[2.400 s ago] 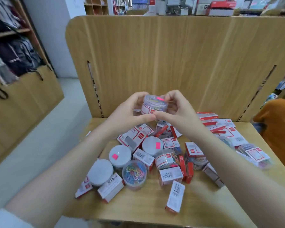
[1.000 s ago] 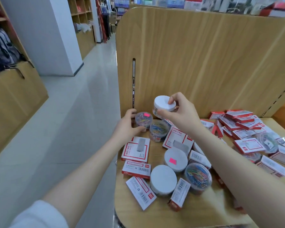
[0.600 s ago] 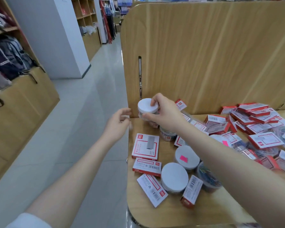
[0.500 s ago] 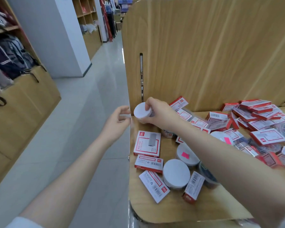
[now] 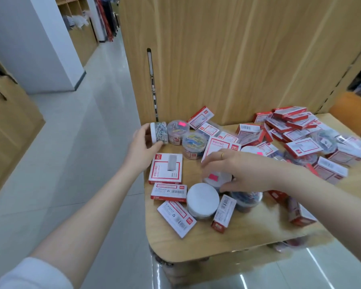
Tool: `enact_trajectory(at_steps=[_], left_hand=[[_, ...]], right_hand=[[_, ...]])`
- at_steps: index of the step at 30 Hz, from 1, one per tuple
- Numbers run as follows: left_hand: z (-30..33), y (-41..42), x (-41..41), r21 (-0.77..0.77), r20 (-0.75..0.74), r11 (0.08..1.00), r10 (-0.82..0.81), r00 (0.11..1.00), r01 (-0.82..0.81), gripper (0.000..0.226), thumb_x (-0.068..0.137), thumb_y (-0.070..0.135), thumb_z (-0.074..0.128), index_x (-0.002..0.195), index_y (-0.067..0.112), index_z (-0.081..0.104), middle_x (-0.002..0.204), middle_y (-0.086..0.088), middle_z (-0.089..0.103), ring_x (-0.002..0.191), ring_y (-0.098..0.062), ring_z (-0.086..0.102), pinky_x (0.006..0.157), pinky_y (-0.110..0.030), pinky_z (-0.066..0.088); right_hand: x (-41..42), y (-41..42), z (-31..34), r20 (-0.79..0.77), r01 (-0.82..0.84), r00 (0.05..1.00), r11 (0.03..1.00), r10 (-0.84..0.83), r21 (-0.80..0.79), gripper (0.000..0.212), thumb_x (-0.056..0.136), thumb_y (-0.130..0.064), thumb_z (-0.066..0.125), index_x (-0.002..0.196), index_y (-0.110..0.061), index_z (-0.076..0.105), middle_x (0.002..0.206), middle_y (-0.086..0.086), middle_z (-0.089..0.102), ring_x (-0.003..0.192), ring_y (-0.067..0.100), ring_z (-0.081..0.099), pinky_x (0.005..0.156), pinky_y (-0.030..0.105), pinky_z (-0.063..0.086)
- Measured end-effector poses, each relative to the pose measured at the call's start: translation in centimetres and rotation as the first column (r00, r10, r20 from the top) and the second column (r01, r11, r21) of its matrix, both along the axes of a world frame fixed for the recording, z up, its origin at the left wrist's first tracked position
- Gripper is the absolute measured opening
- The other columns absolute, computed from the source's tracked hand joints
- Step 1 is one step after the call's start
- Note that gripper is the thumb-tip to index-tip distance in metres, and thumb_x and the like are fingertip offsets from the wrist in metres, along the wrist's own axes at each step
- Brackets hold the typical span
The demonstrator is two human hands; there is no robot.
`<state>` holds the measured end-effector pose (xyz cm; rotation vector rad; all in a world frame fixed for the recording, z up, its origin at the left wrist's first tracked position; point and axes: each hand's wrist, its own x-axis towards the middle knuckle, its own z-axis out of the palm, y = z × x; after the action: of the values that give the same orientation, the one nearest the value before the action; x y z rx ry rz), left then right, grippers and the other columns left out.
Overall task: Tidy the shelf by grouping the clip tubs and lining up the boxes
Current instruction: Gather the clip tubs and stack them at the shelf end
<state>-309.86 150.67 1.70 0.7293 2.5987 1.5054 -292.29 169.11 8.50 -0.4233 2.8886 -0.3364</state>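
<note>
At the shelf's back corner, my left hand [image 5: 143,144] grips a tipped tub of silver clips [image 5: 159,132]; my right hand [image 5: 243,168] curls over a pink-stickered white-lidded tub [image 5: 216,177], boxes [image 5: 166,168] between them.

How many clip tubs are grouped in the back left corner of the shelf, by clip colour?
Silver clips: 1, the silver-clip tub on its side in the left hand
Mixed-colour clips: 2, the pink-sticker tub and the tub beside it
Total: 3
</note>
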Motion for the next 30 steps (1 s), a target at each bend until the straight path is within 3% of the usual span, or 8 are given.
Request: enact_trajectory(at_steps=[3,6,11,13,18,23,27,30], left_hand=[[-0.1,0.3,-0.4,-0.009,-0.03,1.0,0.015,0.999,-0.015,0.049,0.087,0.019,0.059,0.133,0.023,0.041,0.13,-0.003,0.05,0.117,-0.018,0.049,0.099,-0.04,0.043],[-0.1,0.2,-0.3,-0.032,-0.018,0.999,0.033,0.999,-0.033,0.057,0.087,0.019,0.06,0.138,0.021,0.034,0.136,-0.004,0.046,0.121,-0.022,0.048,0.101,-0.043,0.042],[0.4,-0.2,0.5,0.039,-0.005,0.999,0.038,0.999,-0.038,0.06,0.085,0.018,0.063,0.137,0.015,0.033,0.133,-0.001,0.048,0.106,-0.012,0.05,0.086,-0.027,0.041],[0.4,-0.1,0.5,0.035,-0.01,0.999,0.032,0.999,-0.032,0.061,0.083,0.022,0.066,0.135,0.016,0.034,0.131,-0.003,0.05,0.109,-0.016,0.052,0.087,-0.03,0.044],[0.9,0.9,-0.2,-0.052,0.012,0.996,0.074,0.997,-0.073,0.08,0.078,0.035,0.07,0.142,0.015,0.025,0.139,-0.007,0.045,0.121,-0.024,0.047,0.092,-0.033,0.041],[0.2,0.1,-0.6,-0.011,0.053,0.998,0.06,0.997,-0.059,0.088,0.074,0.036,0.073,0.143,0.016,0.023,0.143,-0.004,0.04,0.122,-0.019,0.046,0.093,-0.03,0.041],[0.2,-0.8,-0.4,0.011,0.11,1.0,-0.007,0.994,0.006,0.089,0.075,0.033,0.074,0.144,0.017,0.02,0.145,-0.002,0.035,0.124,-0.017,0.043,0.094,-0.027,0.038],[0.1,-1.7,0.2,0.103,0.159,0.995,-0.028,0.987,0.012,0.075,0.08,0.03,0.069,0.14,0.017,0.027,0.142,-0.001,0.038,0.123,-0.014,0.042,0.096,-0.024,0.035]], right_hand=[[-0.4,-0.7,-0.5,-0.071,0.016,0.997,0.999,-0.014,0.037,0.038,0.083,-0.024,0.065,0.119,-0.025,0.055,0.133,-0.006,0.045,0.117,0.017,0.044,0.091,0.039,0.044],[-1.7,-2.1,-1.0,-0.151,0.018,0.988,0.997,-0.006,0.078,0.033,0.087,-0.029,0.058,0.12,-0.023,0.055,0.131,-0.001,0.048,0.116,0.02,0.045,0.087,0.04,0.047],[-5.1,-4.1,-1.6,-0.274,0.133,0.955,0.989,-0.11,0.068,0.035,0.089,-0.036,0.054,0.119,-0.017,0.055,0.123,0.004,0.053,0.113,0.023,0.047,0.078,0.033,0.043],[-6.1,-4.6,-1.5,-0.293,0.164,0.945,0.986,-0.149,0.026,0.035,0.09,-0.035,0.053,0.117,-0.014,0.056,0.118,0.006,0.055,0.108,0.023,0.05,0.074,0.03,0.039],[-5.4,-3.7,-0.6,-0.243,0.05,0.969,0.999,-0.052,-0.012,0.028,0.089,-0.025,0.055,0.114,-0.014,0.058,0.115,0.006,0.057,0.107,0.024,0.049,0.085,0.031,0.039],[-3.6,-1.2,-0.6,-0.012,-0.011,1.0,0.995,0.012,0.095,0.053,0.082,-0.014,0.059,0.132,-0.026,0.045,0.145,-0.002,0.038,0.129,0.021,0.035,0.104,0.039,0.034],[-4.8,-3.3,-0.3,-0.083,0.055,0.995,0.998,-0.056,-0.023,0.035,0.087,-0.026,0.057,0.121,-0.023,0.051,0.121,0.001,0.055,0.11,0.019,0.047,0.09,0.034,0.04],[-6.6,-5.8,-0.8,-0.086,0.038,0.996,0.984,-0.023,0.172,0.031,0.083,-0.043,0.06,0.106,-0.023,0.051,0.107,-0.002,0.056,0.094,0.015,0.045,0.076,0.027,0.033]])
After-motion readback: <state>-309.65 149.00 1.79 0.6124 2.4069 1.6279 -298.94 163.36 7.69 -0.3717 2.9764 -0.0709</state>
